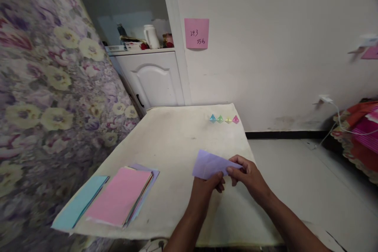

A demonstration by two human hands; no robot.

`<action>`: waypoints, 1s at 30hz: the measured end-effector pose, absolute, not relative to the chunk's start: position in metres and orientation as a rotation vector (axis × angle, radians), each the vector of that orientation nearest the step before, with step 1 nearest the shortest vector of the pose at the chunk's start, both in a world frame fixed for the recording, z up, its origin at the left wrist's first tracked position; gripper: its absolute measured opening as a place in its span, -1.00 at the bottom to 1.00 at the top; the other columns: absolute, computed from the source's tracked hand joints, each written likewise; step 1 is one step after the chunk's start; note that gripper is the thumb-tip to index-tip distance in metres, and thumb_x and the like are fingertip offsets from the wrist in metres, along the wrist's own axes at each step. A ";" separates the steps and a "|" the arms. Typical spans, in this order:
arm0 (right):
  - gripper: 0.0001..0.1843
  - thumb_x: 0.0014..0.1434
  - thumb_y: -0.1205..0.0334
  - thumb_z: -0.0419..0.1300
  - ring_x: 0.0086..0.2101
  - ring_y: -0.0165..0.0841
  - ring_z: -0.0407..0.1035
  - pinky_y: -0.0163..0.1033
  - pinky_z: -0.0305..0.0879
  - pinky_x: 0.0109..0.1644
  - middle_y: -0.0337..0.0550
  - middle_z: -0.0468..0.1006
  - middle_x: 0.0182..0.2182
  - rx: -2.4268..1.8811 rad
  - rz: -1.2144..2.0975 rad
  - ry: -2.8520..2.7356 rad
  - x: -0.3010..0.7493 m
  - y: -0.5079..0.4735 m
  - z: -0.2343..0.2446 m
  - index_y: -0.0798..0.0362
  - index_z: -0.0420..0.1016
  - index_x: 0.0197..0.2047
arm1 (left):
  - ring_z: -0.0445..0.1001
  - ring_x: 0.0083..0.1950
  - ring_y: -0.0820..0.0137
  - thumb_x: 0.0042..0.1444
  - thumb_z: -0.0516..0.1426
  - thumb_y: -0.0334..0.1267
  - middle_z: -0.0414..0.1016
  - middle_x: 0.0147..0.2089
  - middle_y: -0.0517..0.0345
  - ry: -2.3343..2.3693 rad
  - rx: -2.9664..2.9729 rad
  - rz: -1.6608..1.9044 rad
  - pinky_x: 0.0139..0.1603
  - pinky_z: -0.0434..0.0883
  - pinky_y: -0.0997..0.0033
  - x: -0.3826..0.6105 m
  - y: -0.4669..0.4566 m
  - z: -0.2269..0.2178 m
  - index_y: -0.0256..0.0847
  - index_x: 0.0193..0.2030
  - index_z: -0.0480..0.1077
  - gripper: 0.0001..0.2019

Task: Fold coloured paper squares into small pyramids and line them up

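A piece of purple paper (209, 164), folded to a shape that narrows toward the right, is held in both hands above the table's right half. My left hand (211, 184) grips its lower edge, the thumb lying on the front and the other fingers partly hidden. At the pointed right end, my right hand (243, 173) pinches the paper between thumb and fingers. Beyond the hands, small folded paper pieces in blue (213, 118), green (220, 119), yellow (228, 120) and pink (235, 119) sit in a row near the far right corner.
A pink-topped stack of coloured paper (122, 195) and a blue paper stack (82, 201) lie at the left of the cloth-covered table (171, 141). A floral curtain (59, 106) hangs along the left side. A white cabinet (153, 80) and the wall stand behind.
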State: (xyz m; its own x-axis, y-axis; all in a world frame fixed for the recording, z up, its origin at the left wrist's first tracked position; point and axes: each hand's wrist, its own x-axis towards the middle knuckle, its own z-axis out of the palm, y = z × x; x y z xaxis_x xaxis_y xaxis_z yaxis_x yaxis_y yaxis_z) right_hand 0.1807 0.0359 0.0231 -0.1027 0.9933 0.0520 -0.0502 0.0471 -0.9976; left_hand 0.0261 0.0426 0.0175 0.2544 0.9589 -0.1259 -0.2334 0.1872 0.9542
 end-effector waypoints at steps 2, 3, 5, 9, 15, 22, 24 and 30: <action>-0.81 0.04 0.15 0.20 -0.60 -0.49 0.25 -0.35 0.18 -0.49 -0.32 0.36 -0.62 -1.085 1.257 -1.268 0.182 0.035 0.022 0.11 0.35 -0.43 | 0.34 -0.57 0.46 -0.08 0.20 -0.24 0.39 -0.57 0.18 0.927 1.024 1.035 -0.56 0.27 0.48 0.026 0.043 0.015 -0.31 -0.44 0.40 -0.85; -0.80 0.04 0.14 0.20 -0.60 -0.49 0.25 -0.35 0.17 -0.49 -0.32 0.36 -0.63 -1.087 1.249 -1.259 0.182 0.035 0.021 0.11 0.35 -0.45 | 0.33 -0.58 0.47 -0.08 0.20 -0.24 0.39 -0.58 0.19 0.935 1.032 1.037 -0.56 0.26 0.49 0.026 0.043 0.014 -0.31 -0.46 0.40 -0.85; -0.79 0.05 0.13 0.20 -0.60 -0.48 0.24 -0.35 0.16 -0.48 -0.32 0.36 -0.65 -1.099 1.231 -1.240 0.183 0.035 0.019 0.11 0.35 -0.45 | 0.31 -0.61 0.50 -0.06 0.19 -0.22 0.37 -0.62 0.19 0.963 1.052 1.033 -0.57 0.24 0.50 0.025 0.044 0.013 -0.32 -0.52 0.40 -0.81; -0.78 0.07 0.11 0.19 -0.60 -0.49 0.23 -0.35 0.14 -0.47 -0.33 0.36 -0.68 -1.120 1.203 -1.207 0.187 0.037 0.018 0.10 0.35 -0.45 | 0.28 -0.64 0.53 -0.03 0.18 -0.18 0.34 -0.66 0.19 1.010 1.063 1.027 -0.58 0.21 0.53 0.023 0.044 0.012 -0.34 -0.61 0.37 -0.73; -0.77 0.06 0.09 0.20 -0.61 -0.48 0.22 -0.35 0.12 -0.46 -0.34 0.36 -0.69 -1.157 1.167 -1.176 0.189 0.038 0.020 0.10 0.36 -0.45 | 0.28 -0.63 0.53 -0.06 0.20 -0.19 0.35 -0.61 0.21 1.024 1.056 1.051 -0.59 0.21 0.53 0.021 0.045 0.013 -0.31 -0.54 0.37 -0.78; -0.77 0.05 0.09 0.20 -0.61 -0.47 0.21 -0.34 0.12 -0.45 -0.32 0.36 -0.68 -1.158 1.160 -1.157 0.189 0.039 0.017 0.09 0.36 -0.44 | 0.27 -0.62 0.53 -0.06 0.20 -0.18 0.35 -0.60 0.23 1.029 1.064 1.068 -0.58 0.19 0.53 0.019 0.046 0.016 -0.29 -0.52 0.36 -0.79; -0.77 0.05 0.09 0.20 -0.61 -0.47 0.21 -0.34 0.13 -0.46 -0.32 0.36 -0.67 -1.152 1.165 -1.148 0.189 0.040 0.016 0.09 0.36 -0.44 | 0.28 -0.60 0.53 -0.06 0.19 -0.18 0.36 -0.59 0.23 1.019 1.062 1.069 -0.57 0.19 0.53 0.018 0.046 0.016 -0.29 -0.52 0.36 -0.80; -0.78 0.06 0.09 0.19 -0.60 -0.48 0.22 -0.36 0.14 -0.45 -0.32 0.38 -0.66 -1.128 1.182 -1.128 0.189 0.040 0.015 0.08 0.36 -0.43 | 0.27 -0.60 0.54 -0.03 0.18 -0.14 0.35 -0.60 0.23 1.018 1.031 1.076 -0.55 0.18 0.54 0.017 0.045 0.017 -0.28 -0.55 0.33 -0.75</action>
